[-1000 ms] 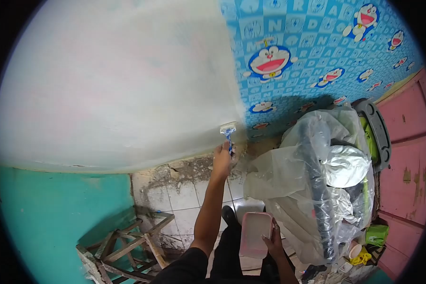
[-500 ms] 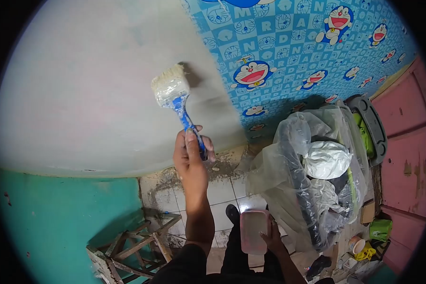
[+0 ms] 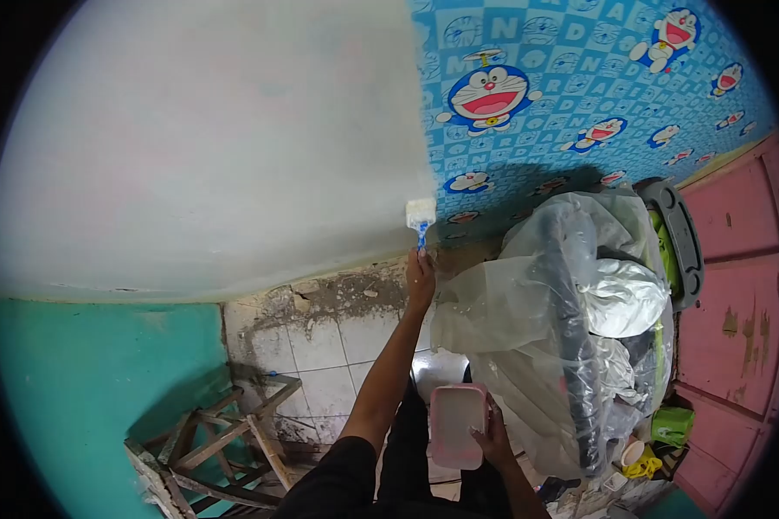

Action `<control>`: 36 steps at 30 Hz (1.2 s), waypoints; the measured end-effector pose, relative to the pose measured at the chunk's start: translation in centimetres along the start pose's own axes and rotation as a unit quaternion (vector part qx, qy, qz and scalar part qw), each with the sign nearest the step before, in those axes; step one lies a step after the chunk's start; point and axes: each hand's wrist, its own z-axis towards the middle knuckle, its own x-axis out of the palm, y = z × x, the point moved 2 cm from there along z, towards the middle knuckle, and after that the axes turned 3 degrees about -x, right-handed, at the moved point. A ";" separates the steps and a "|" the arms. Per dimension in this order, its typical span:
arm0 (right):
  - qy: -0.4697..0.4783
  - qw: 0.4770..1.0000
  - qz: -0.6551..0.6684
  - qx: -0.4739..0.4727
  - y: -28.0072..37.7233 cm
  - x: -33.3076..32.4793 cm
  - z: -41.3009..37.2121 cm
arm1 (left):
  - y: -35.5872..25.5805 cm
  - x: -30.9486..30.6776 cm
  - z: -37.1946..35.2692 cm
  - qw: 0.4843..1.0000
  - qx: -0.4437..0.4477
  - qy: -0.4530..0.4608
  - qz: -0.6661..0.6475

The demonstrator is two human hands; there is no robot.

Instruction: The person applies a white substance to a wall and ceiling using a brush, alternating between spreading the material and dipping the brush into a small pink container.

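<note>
A wide brush [image 3: 421,214] with whitish bristles and a blue handle is held upright by my left hand [image 3: 421,278], its fingers wrapped round the handle. The bristles are at the lower right part of the white wall [image 3: 216,138], beside the edge of the blue cartoon wallpaper [image 3: 537,69]. Below, my right hand [image 3: 493,435] grips the right side of a pink rectangular tub [image 3: 436,432], which has pale liquid in it.
A wooden trestle [image 3: 208,450] stands at the lower left by the green wall [image 3: 104,372]. Plastic-covered items [image 3: 571,320] are heaped at the right, near a pink door [image 3: 736,303]. White floor tiles [image 3: 320,346] with rubble along the wall lie below.
My left hand has moved right and farther away, bringing the brush down to the wall near the wallpaper edge. The view has shifted. The tub stays in my right hand.
</note>
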 end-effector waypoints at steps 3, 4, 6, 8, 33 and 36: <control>-0.007 0.998 0.051 0.023 0.0 0.6 0.1 | 6.6 2.1 -0.2 0.999 -0.033 -0.011 -0.005; -0.007 0.998 0.048 0.029 -0.3 0.7 0.3 | 9.3 2.9 -0.1 0.998 -0.054 -0.005 -0.015; -0.008 0.998 0.044 0.043 -0.9 1.0 0.2 | 13.0 3.8 -0.4 0.995 -0.098 0.009 -0.034; -0.015 0.997 0.053 0.050 -1.3 1.5 0.1 | 14.6 4.1 -0.6 0.987 -0.155 0.016 -0.035; -0.053 0.993 0.073 0.076 1.8 5.7 4.2 | 16.5 3.2 6.0 0.821 -0.438 0.158 -0.330; -0.055 0.995 0.059 0.052 2.0 5.5 4.4 | 12.2 1.2 3.8 0.853 -0.407 0.121 -0.303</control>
